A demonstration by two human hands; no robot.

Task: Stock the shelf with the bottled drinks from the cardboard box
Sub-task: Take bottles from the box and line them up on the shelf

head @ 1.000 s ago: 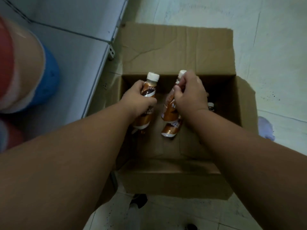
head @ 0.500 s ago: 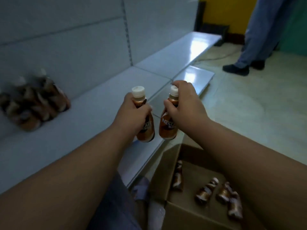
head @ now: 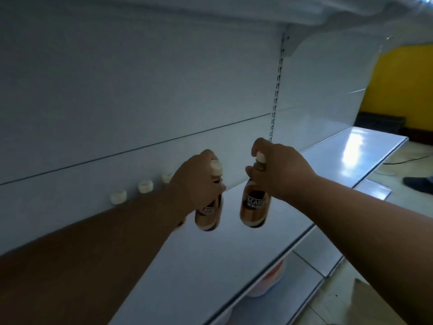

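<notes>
My left hand point(head: 195, 184) grips a brown coffee bottle point(head: 208, 215) with a cream cap near its neck. My right hand point(head: 278, 171) holds a second brown bottle point(head: 254, 209) by its cap and neck. Both bottles hang upright just above the white shelf point(head: 210, 261). Behind my left forearm stands a row of bottles against the back panel; only their cream caps point(head: 145, 186) show. A corner of the cardboard box point(head: 365, 299) peeks in at the lower right; its inside is out of view.
The white back panel point(head: 140, 90) rises behind the shelf, with a slotted upright point(head: 276, 95) to the right. A lower shelf point(head: 300, 277) holds a white, red and blue container point(head: 267, 282). A person's dark shoe point(head: 417, 184) stands on the floor at far right.
Both hands lifted a bottle each out of the box and carried them up and left over the shelf. The view swung from the box to the shelving.
</notes>
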